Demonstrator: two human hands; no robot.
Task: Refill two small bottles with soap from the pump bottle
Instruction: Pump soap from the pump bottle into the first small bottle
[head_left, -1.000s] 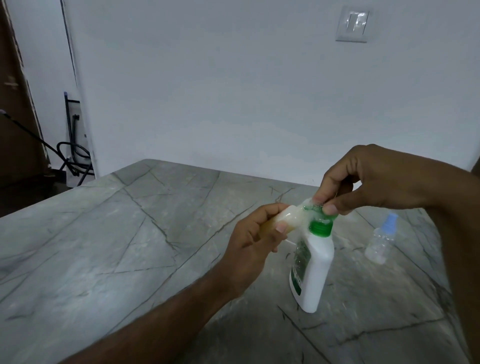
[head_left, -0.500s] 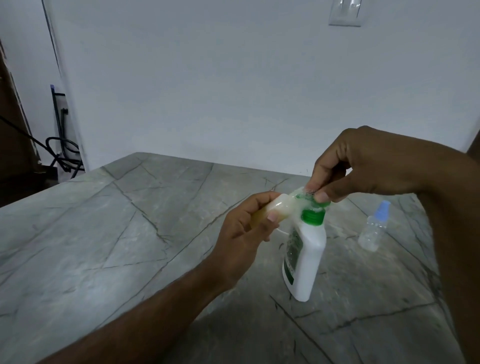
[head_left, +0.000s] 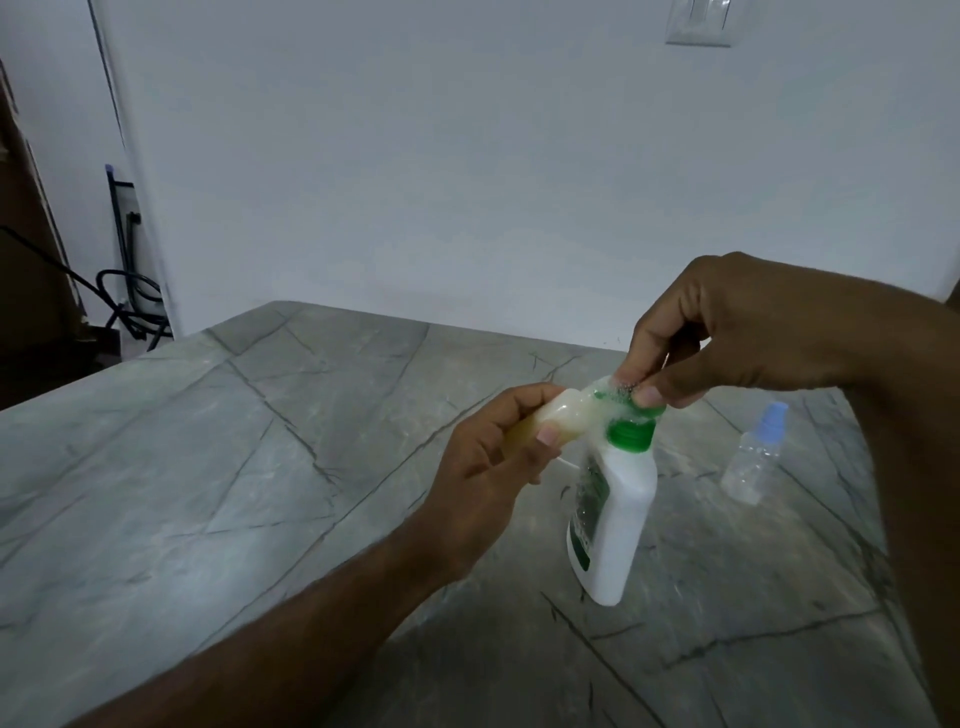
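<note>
Left grip (head_left: 488, 457) round small bottle (head_left: 200, 418)

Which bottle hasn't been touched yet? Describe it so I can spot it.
On the grey stone table, look right of the white pump bottle. There the small clear bottle stands alone, upright; unlike the others, it has a pale blue cap.
</note>
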